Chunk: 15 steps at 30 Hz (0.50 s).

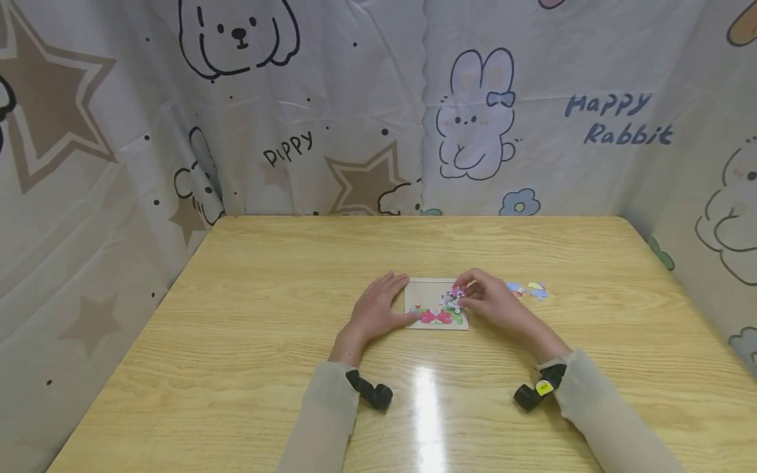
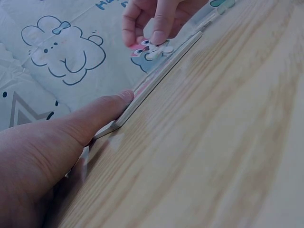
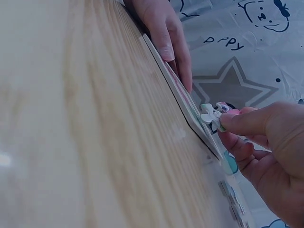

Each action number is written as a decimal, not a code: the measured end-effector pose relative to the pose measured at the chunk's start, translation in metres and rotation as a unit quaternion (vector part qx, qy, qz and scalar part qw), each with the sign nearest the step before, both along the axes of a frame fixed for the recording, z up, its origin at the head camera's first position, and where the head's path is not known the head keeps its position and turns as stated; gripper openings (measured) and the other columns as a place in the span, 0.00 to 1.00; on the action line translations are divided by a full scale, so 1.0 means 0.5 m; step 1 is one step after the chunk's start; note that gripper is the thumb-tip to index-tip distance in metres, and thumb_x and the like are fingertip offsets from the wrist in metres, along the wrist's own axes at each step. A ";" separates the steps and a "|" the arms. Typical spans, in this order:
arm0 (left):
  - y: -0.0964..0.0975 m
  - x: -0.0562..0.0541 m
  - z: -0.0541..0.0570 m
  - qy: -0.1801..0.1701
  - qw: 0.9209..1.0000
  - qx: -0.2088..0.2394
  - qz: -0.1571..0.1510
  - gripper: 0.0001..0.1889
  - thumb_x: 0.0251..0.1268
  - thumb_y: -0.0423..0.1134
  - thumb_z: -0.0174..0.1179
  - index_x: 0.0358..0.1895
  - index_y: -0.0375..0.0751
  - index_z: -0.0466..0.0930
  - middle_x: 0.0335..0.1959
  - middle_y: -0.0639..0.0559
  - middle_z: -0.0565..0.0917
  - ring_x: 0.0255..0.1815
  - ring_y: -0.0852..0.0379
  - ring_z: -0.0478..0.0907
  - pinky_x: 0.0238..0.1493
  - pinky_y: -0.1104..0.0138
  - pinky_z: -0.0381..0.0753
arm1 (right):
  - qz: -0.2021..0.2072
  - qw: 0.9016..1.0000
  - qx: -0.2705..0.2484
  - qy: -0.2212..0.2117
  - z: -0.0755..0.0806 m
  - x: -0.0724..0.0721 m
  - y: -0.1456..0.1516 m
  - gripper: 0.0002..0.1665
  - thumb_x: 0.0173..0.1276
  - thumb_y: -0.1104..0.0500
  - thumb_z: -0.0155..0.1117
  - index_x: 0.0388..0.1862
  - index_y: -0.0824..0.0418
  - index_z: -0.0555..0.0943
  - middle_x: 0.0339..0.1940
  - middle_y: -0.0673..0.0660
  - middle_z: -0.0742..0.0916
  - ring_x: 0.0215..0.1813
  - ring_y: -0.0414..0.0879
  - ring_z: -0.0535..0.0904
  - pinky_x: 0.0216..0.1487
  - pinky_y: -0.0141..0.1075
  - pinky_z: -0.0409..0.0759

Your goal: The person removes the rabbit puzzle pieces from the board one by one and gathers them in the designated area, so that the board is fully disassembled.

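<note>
A small puzzle tray lies on the table, with pink and green puzzle pieces along its bottom edge. My left hand rests at the tray's left side, its thumb on the lower-left rim and the fingers stretched toward the upper-left corner. Between thumb and fingers my right hand pinches a puzzle piece, pink and white with a printed eye. In the left wrist view that piece is tilted and held above the tray's right part.
To the right of the tray, partly behind my right hand, lie loose puzzle pieces in blue, yellow and red. The wooden table meets a printed curtain at its back edge. Black wrist cameras sit at both cuffs.
</note>
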State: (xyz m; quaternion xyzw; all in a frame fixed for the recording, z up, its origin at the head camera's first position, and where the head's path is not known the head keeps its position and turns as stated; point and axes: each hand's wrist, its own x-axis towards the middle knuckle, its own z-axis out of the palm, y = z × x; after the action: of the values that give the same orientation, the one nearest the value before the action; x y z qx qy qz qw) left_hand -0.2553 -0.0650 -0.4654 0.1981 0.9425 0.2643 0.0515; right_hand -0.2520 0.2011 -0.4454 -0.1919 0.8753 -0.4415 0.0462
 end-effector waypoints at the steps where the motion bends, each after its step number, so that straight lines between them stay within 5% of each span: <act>1: 0.000 0.000 0.000 0.001 1.000 0.001 -0.001 0.45 0.58 0.64 0.62 0.76 0.51 0.59 0.78 0.55 0.61 0.82 0.54 0.48 0.84 0.57 0.47 | -0.003 1.000 0.000 0.000 0.000 0.002 0.004 0.15 0.67 0.67 0.63 0.52 0.61 0.76 0.51 0.62 0.83 0.53 0.54 0.82 0.53 0.36 0.85; 15: 0.000 0.000 -0.002 0.002 1.000 -0.003 -0.001 0.45 0.58 0.65 0.62 0.76 0.51 0.58 0.78 0.56 0.60 0.82 0.54 0.48 0.84 0.58 0.47 | -0.025 1.000 -0.004 0.016 -0.010 0.019 0.062 0.17 0.65 0.68 0.65 0.52 0.65 0.75 0.50 0.64 0.84 0.48 0.47 0.83 0.45 0.23 0.84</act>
State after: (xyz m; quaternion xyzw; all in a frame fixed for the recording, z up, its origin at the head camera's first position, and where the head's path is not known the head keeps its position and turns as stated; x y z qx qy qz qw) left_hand -0.2554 -0.0649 -0.4663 0.1995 0.9431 0.2613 0.0504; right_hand -0.2425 0.2318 -0.4503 -0.1775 0.8784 -0.4432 0.0206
